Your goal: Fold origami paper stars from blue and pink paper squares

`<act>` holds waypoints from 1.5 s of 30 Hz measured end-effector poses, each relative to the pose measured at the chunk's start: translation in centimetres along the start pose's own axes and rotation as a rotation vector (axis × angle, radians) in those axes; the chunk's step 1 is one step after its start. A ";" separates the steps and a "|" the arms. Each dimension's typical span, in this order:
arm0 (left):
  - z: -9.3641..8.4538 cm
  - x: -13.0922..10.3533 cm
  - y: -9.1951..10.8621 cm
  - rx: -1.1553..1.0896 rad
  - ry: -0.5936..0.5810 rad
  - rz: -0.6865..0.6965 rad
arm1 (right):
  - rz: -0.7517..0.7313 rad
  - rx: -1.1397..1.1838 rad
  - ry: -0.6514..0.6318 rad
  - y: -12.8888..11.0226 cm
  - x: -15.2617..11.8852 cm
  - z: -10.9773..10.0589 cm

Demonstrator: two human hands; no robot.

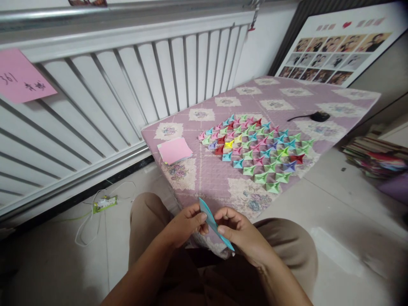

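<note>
A piece of blue folded paper [213,222] slants between my two hands, just off the near corner of the table. My left hand [190,221] pinches its left side, thumb on the face turned toward me. On the other side my right hand [234,229] grips the paper between thumb and curled fingers. Beyond them, rows of small folded paper pieces [255,146] in green, blue, pink, red, yellow and purple stand on the table. To their left lies a stack of square paper sheets [174,151], with a pink one on top.
A purple floral cloth covers the table [210,174]. Behind it runs a white radiator [178,72] with a pink note [24,78] stuck on. A black corded object [319,116] lies at the right. A power strip [105,204] with cables sits on the floor.
</note>
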State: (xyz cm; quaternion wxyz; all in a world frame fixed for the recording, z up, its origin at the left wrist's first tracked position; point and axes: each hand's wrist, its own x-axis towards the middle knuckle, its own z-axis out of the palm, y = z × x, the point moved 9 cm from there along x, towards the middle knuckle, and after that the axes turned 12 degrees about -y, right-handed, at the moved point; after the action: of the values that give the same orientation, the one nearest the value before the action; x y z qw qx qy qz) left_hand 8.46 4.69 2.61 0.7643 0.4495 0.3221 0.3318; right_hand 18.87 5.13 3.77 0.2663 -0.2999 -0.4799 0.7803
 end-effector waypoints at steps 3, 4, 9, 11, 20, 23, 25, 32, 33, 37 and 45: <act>0.1 0.0 0.1 -0.009 -0.014 0.018 | -0.001 -0.001 -0.004 0.1 0.1 0.0; 0.1 -0.1 0.1 -0.014 -0.015 0.021 | -0.002 0.005 -0.002 0.1 0.1 0.0; 0.0 -0.1 -0.1 -0.028 -0.002 0.002 | -0.006 0.018 0.010 0.0 0.1 0.1; 0.0 -0.1 -0.2 -0.037 -0.002 0.000 | -0.010 0.031 0.005 -0.1 0.1 0.2; -0.1 -0.2 -0.2 0.007 -0.010 -0.007 | -0.010 -0.030 0.068 0.1 0.0 -0.6; -0.3 0.0 0.3 0.101 0.020 0.002 | -0.037 -0.241 0.115 -1.0 -0.2 -0.9; -0.5 0.1 0.6 0.175 0.052 0.003 | -0.078 -0.391 0.132 -2.1 -0.3 -0.9; -1.0 0.3 0.5 0.358 0.126 -0.029 | -0.046 -0.595 0.186 -2.2 -0.1 -1.3; -1.1 0.3 0.6 0.396 0.146 -0.022 | -0.045 -0.581 0.187 -2.0 0.0 -1.4; -1.4 0.1 2.1 0.709 0.238 0.026 | -0.050 -0.553 0.198 -1.5 0.2 -1.6; -0.2 -0.5 3.7 1.151 0.333 0.200 | -0.084 -0.688 0.210 -2.5 0.3 -1.4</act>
State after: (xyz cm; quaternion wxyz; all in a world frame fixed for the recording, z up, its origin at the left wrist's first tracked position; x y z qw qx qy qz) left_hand 7.24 5.81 5.99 0.3030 0.7607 0.5213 0.2403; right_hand 19.97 7.13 5.47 0.2295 -0.4306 -0.6962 0.5266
